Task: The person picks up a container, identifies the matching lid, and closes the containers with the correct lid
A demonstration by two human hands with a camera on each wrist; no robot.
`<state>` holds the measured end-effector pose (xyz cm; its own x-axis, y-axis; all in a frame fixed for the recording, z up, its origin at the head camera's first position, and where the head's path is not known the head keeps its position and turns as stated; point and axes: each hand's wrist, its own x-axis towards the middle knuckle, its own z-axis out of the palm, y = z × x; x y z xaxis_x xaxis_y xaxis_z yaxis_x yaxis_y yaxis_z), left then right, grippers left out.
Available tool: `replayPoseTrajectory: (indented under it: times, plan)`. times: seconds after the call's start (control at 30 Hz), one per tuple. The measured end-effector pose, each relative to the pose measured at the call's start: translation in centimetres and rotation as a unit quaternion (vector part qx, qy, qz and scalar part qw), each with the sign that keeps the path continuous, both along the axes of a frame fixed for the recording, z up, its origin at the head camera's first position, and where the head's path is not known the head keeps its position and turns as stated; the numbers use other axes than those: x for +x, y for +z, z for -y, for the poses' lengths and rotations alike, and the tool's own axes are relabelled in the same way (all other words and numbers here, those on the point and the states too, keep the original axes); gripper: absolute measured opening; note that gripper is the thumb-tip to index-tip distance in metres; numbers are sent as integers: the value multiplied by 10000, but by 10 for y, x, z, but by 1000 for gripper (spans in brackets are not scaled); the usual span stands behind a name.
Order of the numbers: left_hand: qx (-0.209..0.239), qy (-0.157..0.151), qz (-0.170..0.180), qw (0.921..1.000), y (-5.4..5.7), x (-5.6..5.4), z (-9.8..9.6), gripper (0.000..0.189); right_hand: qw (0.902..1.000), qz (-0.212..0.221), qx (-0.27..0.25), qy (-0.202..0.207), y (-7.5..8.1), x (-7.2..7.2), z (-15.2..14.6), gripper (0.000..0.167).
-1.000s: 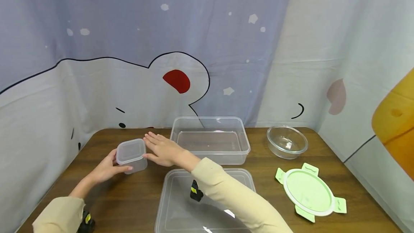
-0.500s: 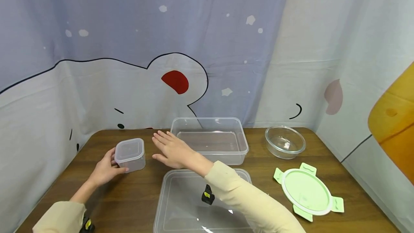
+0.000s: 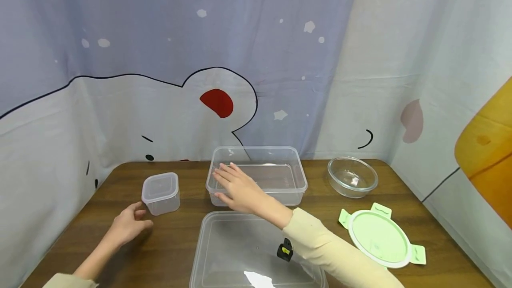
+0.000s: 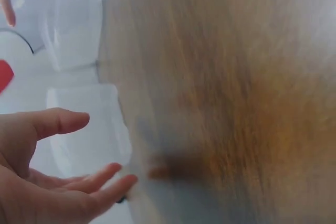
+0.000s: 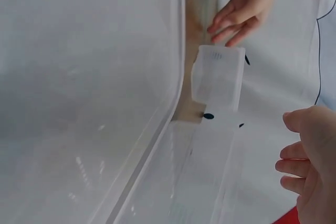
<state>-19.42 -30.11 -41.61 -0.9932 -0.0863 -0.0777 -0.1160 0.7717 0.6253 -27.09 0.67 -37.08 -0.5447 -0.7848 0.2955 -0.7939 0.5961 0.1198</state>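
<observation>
A small frosted plastic container [image 3: 161,194] with its lid on stands at the left of the table. Just in front of it is my left hand [image 3: 127,225], fingers loosely bent and holding nothing; the left wrist view shows a gap between thumb and fingers, with the container [image 4: 89,129] beyond. My right hand [image 3: 242,190] hovers with fingers extended over the near left part of a large clear plastic box [image 3: 298,186], hiding some of its rim. Below the right forearm lies a large translucent rectangular lid [image 3: 228,248].
A round glass bowl [image 3: 352,177] stands at the back right of the wooden table [image 3: 180,257]. Nearer lies a green round lid [image 3: 380,239] with clip flaps, partly covered by the right sleeve. A printed curtain [image 3: 160,34] hangs behind the table.
My left hand has let go of the small container and drawn back toward me. My right hand has moved away from that container to the right, over the large box.
</observation>
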Motion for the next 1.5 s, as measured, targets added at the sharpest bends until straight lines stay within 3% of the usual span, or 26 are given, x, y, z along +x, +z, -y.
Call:
replayPoseTrajectory:
  times: [0.17,0.3,0.43,0.63,0.87,1.17,1.4,1.5]
  plan:
    - [-239,-281,153,9992,5,11,-13,69,9990,6,-446,14,-3,2,-33,50]
    - [-264,-425,-9,9987,8,17,-26,57,9973,75,-724,-54,-4,3,-55,49]
    - [-25,-519,-241,9984,10,20,-42,43,9934,51,-1134,-146,-5,5,-74,49]
    - [356,-573,-533,9963,13,18,-61,39,9826,156,-1806,-413,-9,6,-104,47]
    - [783,-546,-1010,9903,17,4,-80,38,9681,585,-2271,-876,-17,-1,-137,41]
    - [1152,-331,-1114,9865,22,-20,-105,40,9470,693,-2796,-1424,-25,-5,-164,38]
    - [1384,-196,-1068,9844,23,-39,-119,45,9191,899,-3430,-1718,-33,-11,-176,37]
    - [1425,-104,-1007,9846,22,-48,-122,49,9003,1181,-3778,-1811,-35,-17,-181,37]
